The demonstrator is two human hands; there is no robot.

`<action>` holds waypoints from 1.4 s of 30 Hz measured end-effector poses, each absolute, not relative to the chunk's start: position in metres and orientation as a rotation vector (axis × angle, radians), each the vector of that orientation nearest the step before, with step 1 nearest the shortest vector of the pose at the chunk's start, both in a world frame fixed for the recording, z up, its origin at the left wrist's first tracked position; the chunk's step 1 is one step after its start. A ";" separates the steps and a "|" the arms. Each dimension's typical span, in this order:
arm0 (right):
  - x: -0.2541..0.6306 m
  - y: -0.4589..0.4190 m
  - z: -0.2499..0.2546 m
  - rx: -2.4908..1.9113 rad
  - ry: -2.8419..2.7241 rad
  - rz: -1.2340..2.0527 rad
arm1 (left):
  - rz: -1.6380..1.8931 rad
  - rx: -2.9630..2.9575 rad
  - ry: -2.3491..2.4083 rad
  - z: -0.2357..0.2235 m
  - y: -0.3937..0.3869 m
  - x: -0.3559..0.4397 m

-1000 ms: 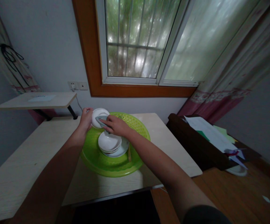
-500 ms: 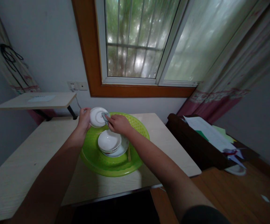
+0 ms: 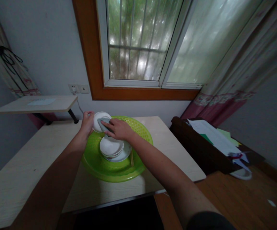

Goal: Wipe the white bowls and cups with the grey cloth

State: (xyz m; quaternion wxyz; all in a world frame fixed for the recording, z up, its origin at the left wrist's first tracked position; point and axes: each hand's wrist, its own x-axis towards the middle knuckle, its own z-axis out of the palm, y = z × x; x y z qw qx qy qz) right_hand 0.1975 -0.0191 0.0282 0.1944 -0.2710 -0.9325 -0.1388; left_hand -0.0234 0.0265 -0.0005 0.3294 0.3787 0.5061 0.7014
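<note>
My left hand [image 3: 87,122] grips a small white bowl [image 3: 98,118] by its left rim, tilted up above the far edge of a green plastic basin [image 3: 109,171]. My right hand [image 3: 118,128] presses a grey-green cloth [image 3: 103,123] into the bowl's inside, fingers closed on the cloth. Below the hands, a stack of white bowls and plates [image 3: 111,148] sits in the basin. Wooden chopsticks [image 3: 132,157] lie in the basin to the right of the stack.
The basin stands on a light wooden table [image 3: 20,172] under a window. A small side shelf [image 3: 35,103] juts out at the left. At the right, a dark bench [image 3: 207,150] carries papers. A wooden floor lies beyond the table's right edge.
My right hand has rubbed the cloth across the bowl, from its right rim back down into its middle. The left hand has kept the bowl tilted in nearly the same place.
</note>
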 end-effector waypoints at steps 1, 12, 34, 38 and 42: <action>0.197 -0.019 0.029 -0.800 -2.594 -0.394 | 1.834 0.994 1.322 -0.001 0.027 -0.024; 0.204 -0.015 0.033 -0.886 -2.527 -0.393 | 1.874 0.957 1.378 0.002 0.028 -0.026; 0.205 -0.023 0.044 -1.039 -2.577 -0.323 | 1.844 0.994 1.322 -0.001 0.029 -0.026; 0.205 -0.022 0.039 -0.848 -2.688 -0.303 | 1.857 1.008 1.322 -0.002 0.030 -0.027; 0.204 -0.025 0.036 -0.768 -2.717 -0.276 | 1.857 1.025 1.287 -0.005 0.032 -0.029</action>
